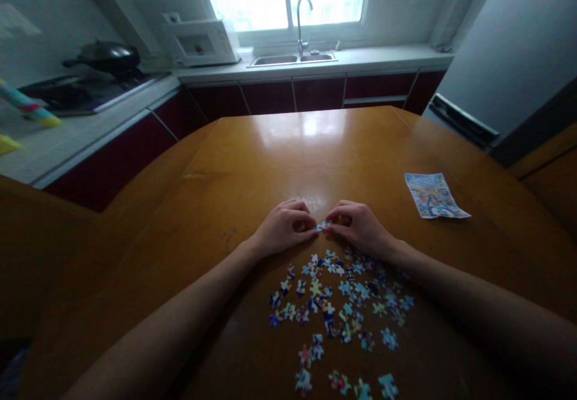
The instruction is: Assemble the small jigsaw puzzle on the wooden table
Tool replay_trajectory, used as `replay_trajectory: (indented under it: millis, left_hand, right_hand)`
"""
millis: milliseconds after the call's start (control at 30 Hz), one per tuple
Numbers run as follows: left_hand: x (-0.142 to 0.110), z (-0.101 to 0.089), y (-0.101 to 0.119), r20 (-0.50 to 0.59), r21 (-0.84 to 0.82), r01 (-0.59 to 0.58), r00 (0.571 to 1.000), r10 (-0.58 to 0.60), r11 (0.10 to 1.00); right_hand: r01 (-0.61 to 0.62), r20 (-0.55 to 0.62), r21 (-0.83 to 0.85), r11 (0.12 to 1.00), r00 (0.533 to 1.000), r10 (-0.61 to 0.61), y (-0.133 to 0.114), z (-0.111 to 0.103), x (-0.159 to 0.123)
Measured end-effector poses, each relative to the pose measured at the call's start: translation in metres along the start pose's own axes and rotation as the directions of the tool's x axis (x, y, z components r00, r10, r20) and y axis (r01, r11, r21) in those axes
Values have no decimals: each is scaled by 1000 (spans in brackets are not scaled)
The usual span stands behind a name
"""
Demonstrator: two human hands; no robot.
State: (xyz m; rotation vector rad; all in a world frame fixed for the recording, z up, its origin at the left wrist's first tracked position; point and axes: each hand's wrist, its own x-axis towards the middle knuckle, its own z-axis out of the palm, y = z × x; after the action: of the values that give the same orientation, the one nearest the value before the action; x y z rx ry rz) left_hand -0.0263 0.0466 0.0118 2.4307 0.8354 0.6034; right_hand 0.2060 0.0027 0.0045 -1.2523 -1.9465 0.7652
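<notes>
Pieces (321, 226) of jigsaw, pale blue and small, sit pinched between left (311, 227) and right fingertips (330, 224).

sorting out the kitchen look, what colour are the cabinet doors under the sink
The cabinet doors are dark red, best seen in the head view.

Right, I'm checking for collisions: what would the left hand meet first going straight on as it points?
The small puzzle pieces at its fingertips come first; just past them, likely the right hand, though depth is hard to judge.
</notes>
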Motion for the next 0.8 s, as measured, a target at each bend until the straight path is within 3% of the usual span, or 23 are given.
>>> replay_trajectory:
  millis: [467, 800]
  left_hand:
    - [0, -1, 0, 15, -15, -6, 1000, 6, 1000]
    - [1, 0, -4, 8, -12, -57, 998, 57, 998]
  right_hand:
    - [-13, 66, -119, 993, 998, 21, -7, -1, 1]
    - [84, 82, -152, 985, 994, -72, -1, 2, -1]
